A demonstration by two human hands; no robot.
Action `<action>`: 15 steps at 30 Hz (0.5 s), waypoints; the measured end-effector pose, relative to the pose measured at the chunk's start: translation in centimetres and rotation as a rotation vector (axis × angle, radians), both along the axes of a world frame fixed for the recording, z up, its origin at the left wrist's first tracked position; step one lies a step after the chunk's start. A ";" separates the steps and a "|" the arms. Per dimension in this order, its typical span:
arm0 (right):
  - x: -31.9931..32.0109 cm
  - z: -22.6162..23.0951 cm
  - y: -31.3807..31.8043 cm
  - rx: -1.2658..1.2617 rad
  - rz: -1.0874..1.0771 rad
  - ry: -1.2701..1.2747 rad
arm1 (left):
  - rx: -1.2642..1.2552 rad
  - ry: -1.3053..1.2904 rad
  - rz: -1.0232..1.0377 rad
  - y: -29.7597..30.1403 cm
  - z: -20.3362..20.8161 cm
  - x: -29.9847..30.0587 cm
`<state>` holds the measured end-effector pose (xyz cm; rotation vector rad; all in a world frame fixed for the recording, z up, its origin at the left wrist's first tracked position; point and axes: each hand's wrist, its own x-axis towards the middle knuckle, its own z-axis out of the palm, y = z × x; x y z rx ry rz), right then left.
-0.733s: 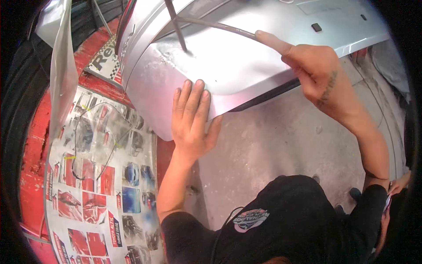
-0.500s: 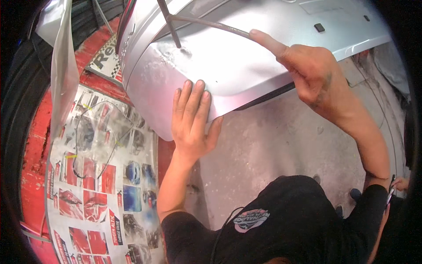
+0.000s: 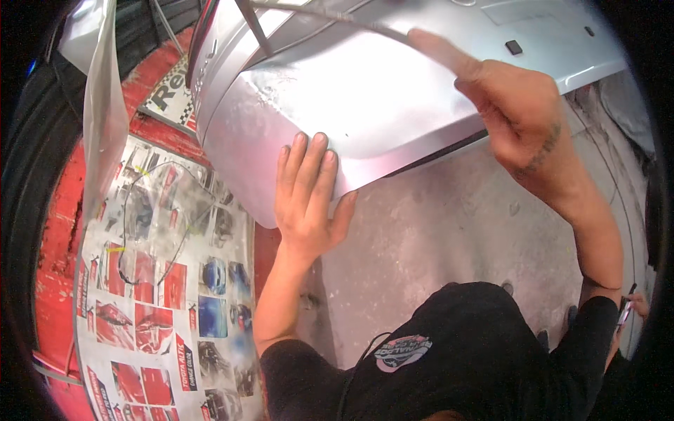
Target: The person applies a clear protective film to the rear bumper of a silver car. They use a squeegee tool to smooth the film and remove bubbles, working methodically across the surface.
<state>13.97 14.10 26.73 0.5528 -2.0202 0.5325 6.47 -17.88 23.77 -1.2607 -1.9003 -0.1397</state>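
Note:
A silver-grey car body panel [image 3: 246, 151] lies ahead of me, with a rough, uneven patch near its upper left corner. My left hand [image 3: 305, 200] rests flat on the panel's near edge, fingers stretched out and thumb apart, holding nothing. In my right hand [image 3: 516, 112] is a body hammer [image 3: 254, 29] with a thin metal handle, my fingers wrapped round it and the index finger or thumb laid along the handle. The hammer's long, narrow head hangs above the rough patch, and its upper end runs out of the picture.
A small black block [image 3: 514, 47] sits on the panel at the upper right. To the left lies a printed sheet of car photos [image 3: 144, 337], with a thin wire loop on it. Translucent plastic [image 3: 104, 130] hangs beside it. At the right edge shows another person's hand [image 3: 639, 304].
The hammer head has moved up and left, away from the rough patch. My right hand has shifted slightly right. My left hand has stayed nearly in place.

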 end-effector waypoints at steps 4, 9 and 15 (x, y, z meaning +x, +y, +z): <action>-0.4 -0.9 -0.7 0.077 -0.036 -0.126 | 0.003 0.005 0.002 0.2 0.0 -0.1; 0.0 0.6 0.0 0.074 -0.033 0.038 | 0.010 0.015 -0.006 0.1 -0.1 0.0; -0.3 -0.3 0.2 0.131 -0.066 -0.028 | 0.013 0.012 -0.009 0.2 -0.1 -0.1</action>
